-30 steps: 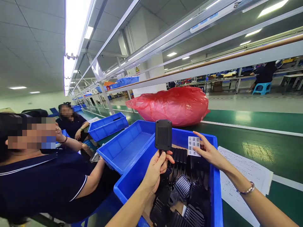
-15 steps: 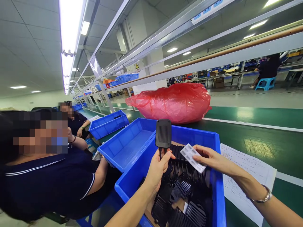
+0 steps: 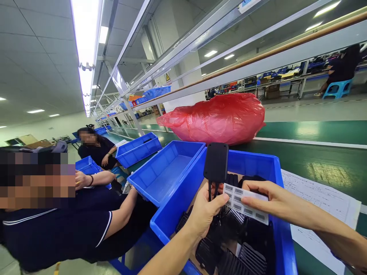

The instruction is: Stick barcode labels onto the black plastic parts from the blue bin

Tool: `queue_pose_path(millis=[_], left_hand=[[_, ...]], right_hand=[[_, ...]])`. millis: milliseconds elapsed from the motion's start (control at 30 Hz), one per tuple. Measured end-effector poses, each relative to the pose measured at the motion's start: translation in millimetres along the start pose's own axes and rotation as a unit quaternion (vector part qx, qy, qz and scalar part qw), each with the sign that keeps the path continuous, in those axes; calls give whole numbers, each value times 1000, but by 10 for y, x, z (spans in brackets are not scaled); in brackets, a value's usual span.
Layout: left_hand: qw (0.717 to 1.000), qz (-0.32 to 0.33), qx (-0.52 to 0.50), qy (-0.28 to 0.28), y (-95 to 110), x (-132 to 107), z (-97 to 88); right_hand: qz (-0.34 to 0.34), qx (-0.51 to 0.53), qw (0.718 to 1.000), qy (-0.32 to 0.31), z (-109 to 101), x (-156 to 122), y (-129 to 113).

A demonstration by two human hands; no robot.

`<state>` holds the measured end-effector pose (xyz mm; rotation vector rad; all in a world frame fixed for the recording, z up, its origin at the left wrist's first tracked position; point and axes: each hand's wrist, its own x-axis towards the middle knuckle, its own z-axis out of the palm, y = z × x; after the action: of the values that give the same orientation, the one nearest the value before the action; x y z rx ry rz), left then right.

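A flat black device (image 3: 216, 162) with rounded corners and two black cables stands upright in my left hand (image 3: 204, 214). The fingers are closed around its cables, and its smooth face is toward me. My right hand (image 3: 272, 196) pinches a white sheet of barcode labels (image 3: 237, 204), level with the device's lower end. The tip of my left thumb meets the sheet's left edge. Beneath both hands is a deep blue bin (image 3: 286, 244), holding many more black ribbed devices (image 3: 252, 258) and cables, partly covered by my hands.
Left of the bin is a shallower blue tray (image 3: 166, 168), with another blue tray (image 3: 139, 149) beyond. A large red plastic bag (image 3: 220, 118) lies on the green table behind. Printed paper (image 3: 318, 198) lies at the right. A co-worker (image 3: 60, 229) sits close on the left.
The device has turned from its ribbed face to its smooth one. My hands have come together, and the sheet now touches my left thumb, its barcodes showing clearly. The view has shifted slightly.
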<state>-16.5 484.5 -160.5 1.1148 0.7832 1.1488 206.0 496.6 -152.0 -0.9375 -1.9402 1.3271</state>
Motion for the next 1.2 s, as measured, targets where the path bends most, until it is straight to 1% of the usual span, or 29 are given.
queue_pose_path(millis=[100,233,400,567,767,900,1000,1100,1200], left_hand=[[999,5,-31,-18,-13,-14,-4],[999,9,-24,-38,39,-45,17],[999,2,-20,-45,126,-79,55],[999,3,-10,-43,111,-85,47],[999,-1,5,-38,101,-93,40],[999,1,14,-39,111,-66,23],[999,5,34,-33,147,-39,24],[998,26,61,-18,199,-23,27],[999,32,33,-16,255,-44,38]], right_hand=[[9,32,999,37,-42,-48,38],[-1,69,996,59,-31,-90,10],[-17,54,994,95,26,-88,-105],[-26,40,992,115,56,-90,-152],[-20,43,992,117,44,-110,-59],[-14,45,990,133,1,-164,2],[-15,57,983,176,-53,-262,36],[-13,28,970,240,-118,-401,88],[-26,-15,960,278,-146,-542,89]])
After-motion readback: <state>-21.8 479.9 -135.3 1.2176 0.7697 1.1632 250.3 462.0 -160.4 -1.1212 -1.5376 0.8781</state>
